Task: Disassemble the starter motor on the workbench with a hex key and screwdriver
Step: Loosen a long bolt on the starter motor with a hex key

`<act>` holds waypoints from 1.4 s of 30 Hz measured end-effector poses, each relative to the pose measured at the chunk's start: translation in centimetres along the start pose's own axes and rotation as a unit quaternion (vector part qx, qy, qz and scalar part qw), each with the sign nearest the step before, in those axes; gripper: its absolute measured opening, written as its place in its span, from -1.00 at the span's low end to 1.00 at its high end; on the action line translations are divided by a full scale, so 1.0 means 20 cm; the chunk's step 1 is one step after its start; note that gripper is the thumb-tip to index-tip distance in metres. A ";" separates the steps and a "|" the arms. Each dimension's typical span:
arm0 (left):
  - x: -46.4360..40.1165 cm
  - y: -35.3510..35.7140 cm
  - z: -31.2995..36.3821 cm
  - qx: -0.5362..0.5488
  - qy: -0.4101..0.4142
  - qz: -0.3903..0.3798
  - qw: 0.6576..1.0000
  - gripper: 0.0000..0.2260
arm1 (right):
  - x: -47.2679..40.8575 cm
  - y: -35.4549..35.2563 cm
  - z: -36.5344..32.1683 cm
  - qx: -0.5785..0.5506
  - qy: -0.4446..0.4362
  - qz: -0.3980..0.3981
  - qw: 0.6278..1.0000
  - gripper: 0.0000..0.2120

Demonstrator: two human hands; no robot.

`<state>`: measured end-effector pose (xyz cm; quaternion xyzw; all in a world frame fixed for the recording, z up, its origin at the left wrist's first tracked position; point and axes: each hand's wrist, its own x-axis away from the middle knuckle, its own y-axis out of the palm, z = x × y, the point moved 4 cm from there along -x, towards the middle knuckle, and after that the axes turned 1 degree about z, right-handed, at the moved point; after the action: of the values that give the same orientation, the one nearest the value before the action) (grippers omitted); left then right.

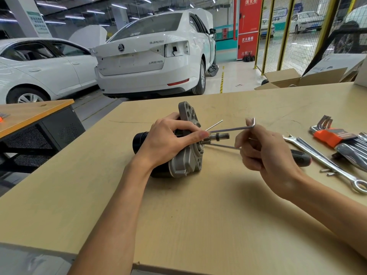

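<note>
Silver-grey motor [184,147] with black rear; pale tan table [198,215]; silver hex key [232,127]; black, red-trimmed screwdriver handle [300,157]; orange key holder [327,136]; white cars [151,52].

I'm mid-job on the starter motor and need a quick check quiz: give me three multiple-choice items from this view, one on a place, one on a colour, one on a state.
1. Where does the combination wrench lie?
A. on the workbench, right of the starter motor
B. on top of the motor
C. in the cardboard box

2. What colour is the holder of the hex key set?
A. blue
B. orange
C. green

3. What is the right hand doing?
A. lying flat on the bench
B. gripping the wrench
C. holding the hex key

Answers: 1 A, the wrench rests on the bench surface at the right; 2 B, an orange holder clasps the keys; 3 C, its fingers pinch the key's bent end while the left hand grips the motor.
</note>
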<state>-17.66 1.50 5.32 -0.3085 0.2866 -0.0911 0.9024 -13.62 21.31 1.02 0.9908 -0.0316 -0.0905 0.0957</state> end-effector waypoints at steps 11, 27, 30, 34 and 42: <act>0.00 0.00 0.01 0.003 -0.002 0.000 1.000 -0.74 | 0.02 0.04 -0.03 0.031 -0.069 -0.066 0.995 -0.37; 0.00 0.00 -0.01 -0.001 0.008 0.007 1.000 -0.78 | 0.04 0.02 -0.05 0.039 -0.100 -0.009 0.994 -0.66; 0.00 0.00 -0.01 -0.002 0.008 0.003 1.000 -0.75 | 0.03 0.02 -0.05 0.049 -0.102 -0.003 0.994 -0.56; -0.01 0.00 -0.01 -0.003 0.007 -0.010 1.000 -0.81 | 0.02 0.02 -0.04 0.060 -0.103 0.005 0.993 -0.50; 0.00 0.00 -0.01 -0.002 0.008 0.005 1.000 -0.80 | -0.01 -0.01 0.01 -0.023 0.045 0.014 0.999 -0.52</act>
<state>-17.83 1.40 5.18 -0.3086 0.2957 -0.0888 0.8997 -13.84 21.53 0.80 0.9909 -0.0386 -0.0450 0.1208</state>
